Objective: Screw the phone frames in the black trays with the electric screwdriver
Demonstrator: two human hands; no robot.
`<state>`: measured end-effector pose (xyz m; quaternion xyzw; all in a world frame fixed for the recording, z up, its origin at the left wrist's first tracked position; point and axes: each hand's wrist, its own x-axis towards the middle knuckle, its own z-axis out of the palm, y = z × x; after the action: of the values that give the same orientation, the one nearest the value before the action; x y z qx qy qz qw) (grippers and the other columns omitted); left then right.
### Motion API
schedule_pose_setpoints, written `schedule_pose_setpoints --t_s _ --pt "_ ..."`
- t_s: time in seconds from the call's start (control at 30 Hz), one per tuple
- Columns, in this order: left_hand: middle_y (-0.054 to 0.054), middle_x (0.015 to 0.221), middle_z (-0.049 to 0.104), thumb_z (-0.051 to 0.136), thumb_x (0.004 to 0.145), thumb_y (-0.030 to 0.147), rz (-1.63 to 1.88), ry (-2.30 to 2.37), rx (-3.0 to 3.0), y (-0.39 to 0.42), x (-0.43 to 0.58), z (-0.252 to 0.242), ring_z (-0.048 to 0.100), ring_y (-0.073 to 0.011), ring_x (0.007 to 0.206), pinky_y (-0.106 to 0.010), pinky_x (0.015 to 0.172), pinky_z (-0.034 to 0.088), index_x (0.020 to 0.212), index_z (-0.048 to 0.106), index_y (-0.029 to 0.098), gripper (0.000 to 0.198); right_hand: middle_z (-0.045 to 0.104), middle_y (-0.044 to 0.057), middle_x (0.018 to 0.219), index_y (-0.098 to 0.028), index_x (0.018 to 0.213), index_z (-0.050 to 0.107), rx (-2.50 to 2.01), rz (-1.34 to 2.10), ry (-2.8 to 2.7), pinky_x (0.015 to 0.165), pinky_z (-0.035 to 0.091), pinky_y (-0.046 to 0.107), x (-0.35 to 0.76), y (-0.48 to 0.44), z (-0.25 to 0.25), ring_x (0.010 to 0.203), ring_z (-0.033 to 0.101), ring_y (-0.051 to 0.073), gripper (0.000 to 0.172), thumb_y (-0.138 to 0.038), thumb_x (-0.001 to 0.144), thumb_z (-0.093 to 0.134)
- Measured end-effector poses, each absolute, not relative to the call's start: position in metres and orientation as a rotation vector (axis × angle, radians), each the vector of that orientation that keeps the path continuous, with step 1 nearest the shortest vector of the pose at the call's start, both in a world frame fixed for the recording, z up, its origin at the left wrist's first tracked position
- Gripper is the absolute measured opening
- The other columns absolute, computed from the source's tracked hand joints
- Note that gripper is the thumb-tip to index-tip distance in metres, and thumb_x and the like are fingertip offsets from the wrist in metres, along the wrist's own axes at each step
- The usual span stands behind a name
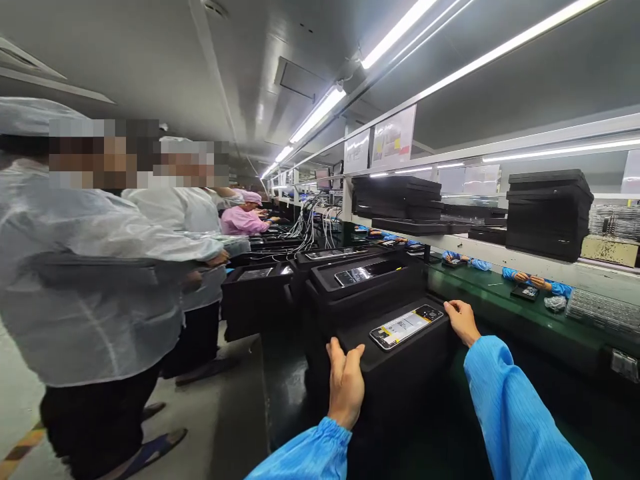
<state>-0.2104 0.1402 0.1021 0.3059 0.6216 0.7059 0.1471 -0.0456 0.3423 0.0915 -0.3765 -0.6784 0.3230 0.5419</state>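
**Both hands grip a black case [380, 360]**
Left hand [345, 383] curls over its edge, right hand [463, 322] clasps its corner; a phone [406, 327] lies between them.

Black cases [549, 215] sit stacked on a shelf [487, 250].

Free aisle floor [227, 413] left of the black case [380, 380] — another case [360, 283] ahead, green workbench [505, 300] beyond the right hand [463, 321]
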Motion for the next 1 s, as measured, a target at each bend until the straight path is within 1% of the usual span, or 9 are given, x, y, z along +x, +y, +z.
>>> schedule_pose_setpoints --t_s 0.13,0.2,0.3,0.43,0.53,0.63,0.7,0.8,1.0 --pt "-0.01 0.16 0.004 0.037 0.086 0.041 2.025 1.796 0.917 0.139 -0.207 0.106 0.002 -0.0208 0.147 -0.034 0.121 0.004 0.15 0.009 -0.001 0.081 0.068 0.007 0.1 -0.015 0.096 0.067 -0.864 0.845 -1.573 0.093 0.046 0.04 -0.043 0.345 0.095 0.097 0.062 0.02 0.033 -0.046 0.085 0.065" --pt "-0.01 0.16 0.004 0.037 0.086 0.042 2.009 1.802 0.918 0.139 -0.207 0.106 0.002 -0.02 0.147 -0.034 0.121 0.003 0.15 0.01 0.0 0.081 0.069 0.008 0.102 -0.015 0.097 0.068 -0.858 0.884 -1.554 0.094 0.045 0.04 -0.039 0.344 0.094 0.099 0.062 0.02 0.037 -0.048 0.081 0.067" --pt "-0.013 0.159 0.003 0.037 0.088 0.049 1.977 1.814 0.88 0.14 -0.207 0.101 0.0 -0.0211 0.147 -0.037 0.121 0.001 0.15 0.01 0.0 0.083 0.07 0.01 0.101 -0.016 0.097 0.07 -0.861 0.956 -1.521 0.094 0.044 0.037 -0.034 0.337 0.09 0.102 0.061 0.023 0.045 -0.055 0.074 0.069" --pt "-0.012 0.16 0.004 0.031 0.089 0.06 1.968 1.789 0.845 0.142 -0.206 0.09 0.002 -0.0219 0.148 -0.038 0.122 0.003 0.15 0.006 0.002 0.088 0.071 0.009 0.098 -0.015 0.099 0.071 -0.836 1.08 -1.491 0.087 0.047 0.033 -0.036 0.325 0.088 0.101 0.062 0.025 0.054 -0.062 0.075 0.061" --pt "-0.009 0.16 0.004 0.03 0.089 0.061 1.99 1.766 0.84 0.143 -0.206 0.085 0.004 -0.0221 0.147 -0.037 0.122 0.005 0.151 0.006 0.005 0.087 0.071 0.009 0.097 -0.015 0.098 0.072 -0.836 1.133 -1.464 0.082 0.047 0.032 -0.038 0.32 0.091 0.098 0.063 0.025 0.051 -0.058 0.074 0.064" --pt "-0.009 0.16 0.006 0.03 0.09 0.06 2.004 1.749 0.836 0.141 -0.208 0.083 0.006 -0.0232 0.147 -0.037 0.122 0.007 0.151 0.006 0.005 0.085 0.071 0.008 0.089 -0.015 0.086 0.072 -0.854 1.161 -1.448 0.077 0.047 0.032 -0.037 0.319 0.093 0.09 0.063 0.026 0.045 -0.056 0.069 0.068" --pt "-0.009 0.16 0.008 0.031 0.09 0.059 2.005 1.741 0.851 0.139 -0.209 0.082 0.008 -0.0234 0.147 -0.037 0.122 0.007 0.151 0.007 0.007 0.084 0.071 0.007 0.085 -0.015 0.081 0.072 -0.857 1.176 -1.439 0.076 0.047 0.032 -0.034 0.317 0.091 0.088 0.062 0.026 0.043 -0.056 0.068 0.07" --pt "-0.007 0.16 0.009 0.032 0.091 0.059 2.007 1.731 0.876 0.137 -0.209 0.078 0.009 -0.0223 0.147 -0.035 0.122 0.007 0.152 0.008 0.008 0.083 0.071 0.007 0.087 -0.016 0.081 0.072 -0.849 1.2 -1.427 0.08 0.046 0.033 -0.028 0.312 0.088 0.091 0.062 0.026 0.043 -0.056 0.068 0.07" --pt "-0.009 0.16 0.009 0.023 0.092 0.06 2.083 1.69 0.881 0.14 -0.205 0.066 0.007 -0.0199 0.147 -0.034 0.122 0.007 0.151 0.01 0.007 0.08 0.07 0.008 0.104 -0.016 0.102 0.072 -0.764 1.332 -1.407 0.096 0.044 0.034 -0.025 0.302 0.08 0.103 0.062 0.025 0.057 -0.066 0.077 0.059"
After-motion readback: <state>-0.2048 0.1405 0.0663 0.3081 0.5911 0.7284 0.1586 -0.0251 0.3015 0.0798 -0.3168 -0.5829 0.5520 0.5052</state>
